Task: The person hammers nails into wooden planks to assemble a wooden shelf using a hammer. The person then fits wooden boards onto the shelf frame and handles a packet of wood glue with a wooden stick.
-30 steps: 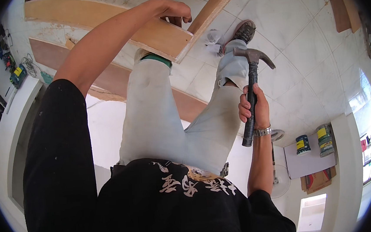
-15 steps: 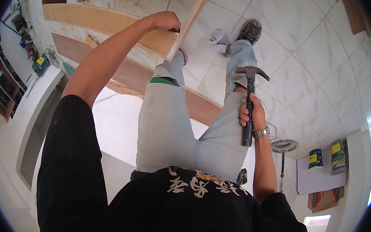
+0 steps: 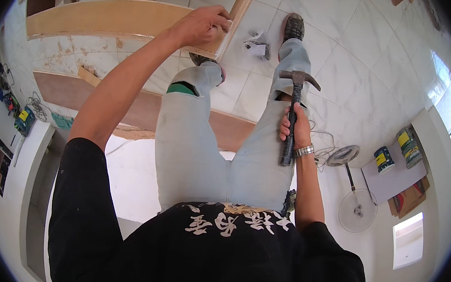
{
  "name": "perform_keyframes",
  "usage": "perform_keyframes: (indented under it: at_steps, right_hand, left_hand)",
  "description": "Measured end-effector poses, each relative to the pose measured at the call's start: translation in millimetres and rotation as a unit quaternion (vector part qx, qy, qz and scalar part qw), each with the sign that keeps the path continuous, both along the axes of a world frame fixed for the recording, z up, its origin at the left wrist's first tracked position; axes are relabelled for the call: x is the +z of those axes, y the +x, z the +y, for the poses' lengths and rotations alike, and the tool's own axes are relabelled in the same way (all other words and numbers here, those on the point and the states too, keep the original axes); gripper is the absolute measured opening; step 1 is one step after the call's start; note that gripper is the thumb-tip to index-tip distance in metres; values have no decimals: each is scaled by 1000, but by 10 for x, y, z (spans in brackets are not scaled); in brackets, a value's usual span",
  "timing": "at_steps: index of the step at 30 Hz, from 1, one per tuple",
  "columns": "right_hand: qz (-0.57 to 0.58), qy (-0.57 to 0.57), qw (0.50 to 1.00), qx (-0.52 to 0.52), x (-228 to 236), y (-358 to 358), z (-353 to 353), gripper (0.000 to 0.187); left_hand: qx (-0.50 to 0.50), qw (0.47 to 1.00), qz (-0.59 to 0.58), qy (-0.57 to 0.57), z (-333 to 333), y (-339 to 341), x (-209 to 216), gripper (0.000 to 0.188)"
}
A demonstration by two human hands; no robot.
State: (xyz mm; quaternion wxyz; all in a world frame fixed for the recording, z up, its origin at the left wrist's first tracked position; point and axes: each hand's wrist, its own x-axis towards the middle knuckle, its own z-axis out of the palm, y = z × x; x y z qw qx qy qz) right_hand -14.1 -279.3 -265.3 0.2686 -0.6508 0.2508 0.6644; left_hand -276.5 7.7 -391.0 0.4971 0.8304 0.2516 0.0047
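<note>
My right hand (image 3: 301, 128) is wrapped around the dark grip of a claw hammer (image 3: 296, 89), held in front of my right thigh with its head pointing away from me. A metal watch circles that wrist. Stretched forward, my left hand (image 3: 201, 26) is at the near corner of a wooden frame (image 3: 104, 17). Its fingers are bent and drawn together by the joint between a long yellowish board and a narrow crosspiece (image 3: 243, 4). Whatever those fingertips pinch is too small or hidden to make out.
A brown board (image 3: 73, 92) lies on the tiled floor left of my legs. Crumpled clear plastic (image 3: 256, 45) is near my right shoe (image 3: 293, 28). To the right stand a pedestal fan (image 3: 357, 210) and paint cans (image 3: 384, 159); a cable trails on the floor.
My left hand's fingers have shifted from a tight fist to a bent pinch at the frame's corner. The hammer stays in my right hand. The whole view has tilted slightly.
</note>
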Motion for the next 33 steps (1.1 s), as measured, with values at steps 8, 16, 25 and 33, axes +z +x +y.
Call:
perform_keyframes:
  at_steps: [8,16,25,33]
  right_hand:
    - [-16,-24,996,81,375,-572,-482,39]
    - [-20,-19,995,99,112,-648,-1418,41]
    - [30,-33,998,46,-68,-533,-2272,40]
    - [66,-59,996,-31,-248,-349,-2616,41]
  left_hand:
    - [35,979,-14,202,-463,-220,-74,49]
    - [-83,891,240,376,-637,-76,224,57]
    - [-1,924,296,241,-632,24,257,57]
    - [13,924,327,195,-791,-25,292,84]
